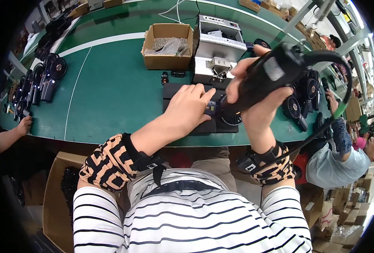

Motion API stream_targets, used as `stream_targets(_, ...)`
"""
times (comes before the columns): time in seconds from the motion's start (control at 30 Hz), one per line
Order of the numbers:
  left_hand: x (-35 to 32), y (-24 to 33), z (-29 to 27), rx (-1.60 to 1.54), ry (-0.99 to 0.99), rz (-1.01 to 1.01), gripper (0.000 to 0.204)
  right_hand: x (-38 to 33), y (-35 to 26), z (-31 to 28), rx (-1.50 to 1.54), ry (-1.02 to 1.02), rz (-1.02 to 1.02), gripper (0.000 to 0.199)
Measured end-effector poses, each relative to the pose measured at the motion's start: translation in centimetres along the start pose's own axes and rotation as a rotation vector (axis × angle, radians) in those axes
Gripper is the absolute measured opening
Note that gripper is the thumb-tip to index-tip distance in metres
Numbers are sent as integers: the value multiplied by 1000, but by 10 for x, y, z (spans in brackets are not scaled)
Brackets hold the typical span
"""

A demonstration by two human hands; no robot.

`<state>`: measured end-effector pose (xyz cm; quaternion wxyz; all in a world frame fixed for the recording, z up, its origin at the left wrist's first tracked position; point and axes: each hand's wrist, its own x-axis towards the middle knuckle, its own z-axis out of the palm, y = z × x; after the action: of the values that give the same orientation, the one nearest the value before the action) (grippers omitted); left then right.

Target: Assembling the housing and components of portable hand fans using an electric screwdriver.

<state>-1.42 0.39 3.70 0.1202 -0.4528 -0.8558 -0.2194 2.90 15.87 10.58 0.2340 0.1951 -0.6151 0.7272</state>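
Observation:
A black corded electric screwdriver [265, 76] is in my right hand [260, 107], fingers wrapped round its body. Its lower end points down at a small black handheld fan [231, 119]; the tip is hidden behind the tool and fingers. My left hand [186, 105] presses the fan's handle, which has a small lit display, onto a black block [174, 90] on the green table. Thumb and fingers lie at the handle's two sides.
Behind the block stand a metal screw feeder [220, 42] and a cardboard box [166, 63] of small screws. Handheld fans lie in groups at left [48, 76] and right [296, 107]. The screwdriver's cable [317, 130] loops past my right forearm. Co-workers sit on both sides.

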Motion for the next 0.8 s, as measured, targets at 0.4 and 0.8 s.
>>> stream_targets(0.4,-58,-50,-46,-813,125,-512,34,-10,-9,-14,-14,119,-74,91)
stream_targets(0.8,-155,-269,-123,-247,534,-945,35,-13,2,-27,-74,149,-80,87)
